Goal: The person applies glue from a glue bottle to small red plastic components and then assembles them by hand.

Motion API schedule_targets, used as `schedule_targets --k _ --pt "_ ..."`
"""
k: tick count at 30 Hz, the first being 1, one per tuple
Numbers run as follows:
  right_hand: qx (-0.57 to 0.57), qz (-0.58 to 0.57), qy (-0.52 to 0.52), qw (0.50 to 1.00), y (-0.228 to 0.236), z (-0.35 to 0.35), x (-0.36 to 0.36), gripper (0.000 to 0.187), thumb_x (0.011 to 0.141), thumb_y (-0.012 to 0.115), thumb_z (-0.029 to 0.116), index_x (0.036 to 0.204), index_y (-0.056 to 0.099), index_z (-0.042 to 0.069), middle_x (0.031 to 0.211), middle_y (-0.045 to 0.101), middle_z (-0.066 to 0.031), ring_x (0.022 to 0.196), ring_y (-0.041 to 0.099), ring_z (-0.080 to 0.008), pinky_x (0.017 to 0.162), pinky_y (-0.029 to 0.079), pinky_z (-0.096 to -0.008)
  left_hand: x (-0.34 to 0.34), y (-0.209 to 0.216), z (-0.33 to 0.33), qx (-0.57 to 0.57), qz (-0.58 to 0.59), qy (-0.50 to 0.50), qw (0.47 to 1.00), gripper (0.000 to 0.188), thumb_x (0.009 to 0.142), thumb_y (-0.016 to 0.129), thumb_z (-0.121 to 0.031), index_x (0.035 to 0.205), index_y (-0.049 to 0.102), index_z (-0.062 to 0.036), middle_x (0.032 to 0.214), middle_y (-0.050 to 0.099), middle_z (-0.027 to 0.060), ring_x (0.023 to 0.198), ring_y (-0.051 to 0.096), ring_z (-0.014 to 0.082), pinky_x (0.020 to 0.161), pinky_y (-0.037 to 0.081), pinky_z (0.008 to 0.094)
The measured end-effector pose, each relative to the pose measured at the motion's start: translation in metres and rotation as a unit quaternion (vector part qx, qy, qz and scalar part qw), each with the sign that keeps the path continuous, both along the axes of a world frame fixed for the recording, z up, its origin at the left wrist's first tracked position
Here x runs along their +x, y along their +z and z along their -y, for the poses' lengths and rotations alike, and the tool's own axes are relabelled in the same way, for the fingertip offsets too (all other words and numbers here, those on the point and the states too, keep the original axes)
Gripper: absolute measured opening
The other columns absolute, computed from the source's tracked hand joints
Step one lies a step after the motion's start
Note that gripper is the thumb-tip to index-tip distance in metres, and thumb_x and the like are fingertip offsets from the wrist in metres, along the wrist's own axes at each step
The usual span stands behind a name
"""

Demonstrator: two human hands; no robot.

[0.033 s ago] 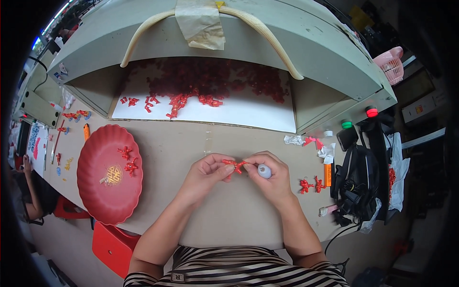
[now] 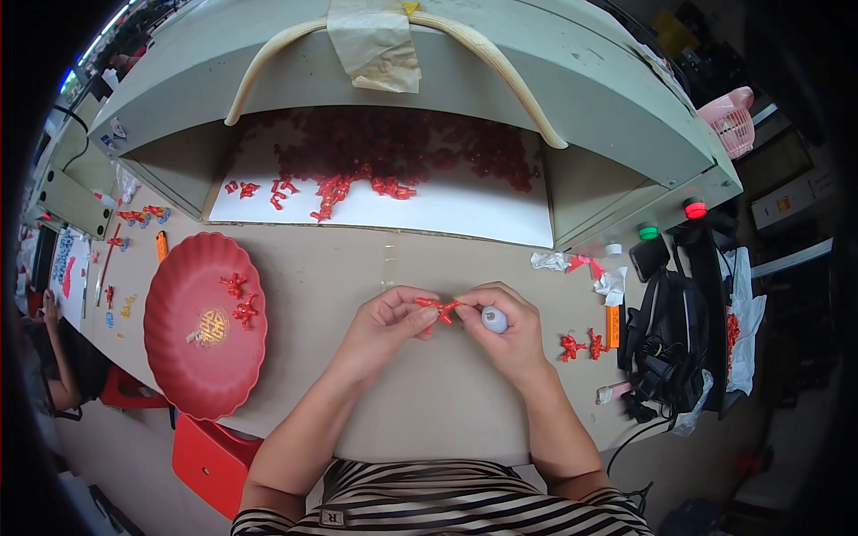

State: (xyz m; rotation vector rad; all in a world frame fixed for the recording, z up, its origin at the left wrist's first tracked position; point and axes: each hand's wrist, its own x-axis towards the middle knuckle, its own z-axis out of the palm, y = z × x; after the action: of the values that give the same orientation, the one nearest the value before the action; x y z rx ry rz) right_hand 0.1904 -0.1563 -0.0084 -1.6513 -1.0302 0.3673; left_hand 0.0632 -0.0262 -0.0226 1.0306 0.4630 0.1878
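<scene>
Over the middle of the table, my left hand (image 2: 392, 320) pinches a small glossy red plastic figurine (image 2: 442, 309) between thumb and fingers. My right hand (image 2: 511, 332) closes its fingertips on the other side of the same piece. Tucked in that hand is a small pale grey bottle (image 2: 494, 320), its rounded end showing. Fingers partly cover the figurine, so its full shape is hidden. Two similar red figurines (image 2: 584, 346) lie to the right of my right hand. Left of my left hand stands a scalloped red tray (image 2: 174, 304) with two red figurines (image 2: 239, 299) inside.
Ahead, a grey cabinet (image 2: 617, 161) arches over a white board (image 2: 500, 219) heaped with red parts (image 2: 357, 147). A black bag (image 2: 666, 326), crumpled tissue (image 2: 611, 284) and an orange box (image 2: 613, 326) are at right. A red stool (image 2: 210, 460) stands lower left; another person's arm (image 2: 58, 348) shows far left.
</scene>
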Motion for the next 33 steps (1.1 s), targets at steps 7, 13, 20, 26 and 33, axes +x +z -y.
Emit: schedule_targets --k 7,13,20,26,33 --pt "0.002 -0.004 0.002 1.0 -0.001 0.0 0.0 0.012 0.073 0.063 -0.004 0.083 0.061 0.0 0.08 0.059 -0.0059 0.067 0.057 -0.0111 0.059 0.045 -0.0226 -0.001 0.0 0.0 -0.001 0.002 0.002 1.0 0.019 0.085 0.057 -0.011 0.102 0.054 -0.0018 0.09 0.061 0.0022 0.078 0.055 0.0074 0.071 0.045 0.0229" --pt "-0.02 -0.037 0.013 0.999 0.001 0.003 0.003 0.017 0.072 0.062 -0.002 0.088 0.061 0.001 0.084 0.061 -0.0072 0.074 0.058 -0.0153 0.068 0.046 -0.025 0.001 0.005 0.002 -0.006 -0.006 0.009 1.0 0.019 0.085 0.057 -0.01 0.102 0.054 -0.0024 0.089 0.061 0.0023 0.077 0.055 0.0073 0.071 0.045 0.0224" --pt "0.001 -0.057 0.006 0.998 0.006 0.001 0.002 0.018 0.075 0.064 0.001 0.093 0.063 0.003 0.085 0.061 -0.0062 0.075 0.058 -0.0134 0.067 0.046 -0.024 0.002 0.007 0.003 0.027 0.02 0.032 0.999 0.02 0.083 0.057 -0.006 0.102 0.053 -0.0025 0.092 0.06 0.0029 0.081 0.055 0.007 0.073 0.045 0.0218" --pt "0.013 -0.037 0.016 0.999 0.005 0.001 0.002 0.019 0.075 0.062 -0.004 0.094 0.061 0.001 0.086 0.059 -0.0053 0.074 0.057 -0.011 0.064 0.045 -0.0217 0.003 0.011 0.004 0.036 0.019 0.039 0.998 0.023 0.081 0.058 -0.002 0.103 0.051 -0.0024 0.1 0.059 0.0046 0.088 0.054 0.0076 0.077 0.044 0.0214" --pt "0.015 -0.043 0.021 0.999 0.005 0.001 0.001 0.019 0.075 0.062 -0.004 0.094 0.061 0.001 0.086 0.059 -0.0053 0.074 0.057 -0.0109 0.065 0.045 -0.0219 0.004 0.004 0.007 0.131 0.062 0.058 0.988 0.022 0.081 0.057 -0.001 0.102 0.051 -0.0021 0.104 0.059 0.0061 0.094 0.055 0.0109 0.081 0.043 0.0243"
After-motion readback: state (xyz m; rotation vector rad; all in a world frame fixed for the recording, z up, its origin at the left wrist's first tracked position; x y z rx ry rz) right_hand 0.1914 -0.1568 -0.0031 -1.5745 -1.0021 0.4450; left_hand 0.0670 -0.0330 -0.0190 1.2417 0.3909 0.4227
